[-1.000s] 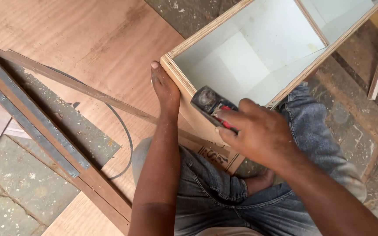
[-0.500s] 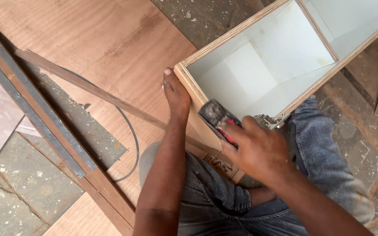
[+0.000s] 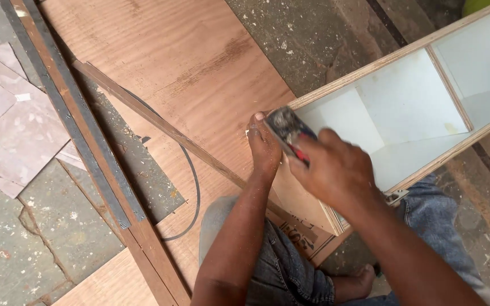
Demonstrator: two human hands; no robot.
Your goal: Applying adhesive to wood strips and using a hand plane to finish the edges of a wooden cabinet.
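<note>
I see even, soft daylight with no hard shadows; only a faint shade sits under my right hand (image 3: 336, 170) and forearm. The white cabinet interior (image 3: 409, 113) beyond my fingertips is the brightest area, close to washed out. The tool (image 3: 287, 129) at my fingers is smeared by motion blur, while the plywood sheet (image 3: 165, 56) stays sharp

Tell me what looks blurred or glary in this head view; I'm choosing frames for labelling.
Head view: right hand and the small dark tool it holds are motion-blurred; left hand, plywood sheet and floor are sharp; the box's white interior is bright, with no harsh glare.
</note>
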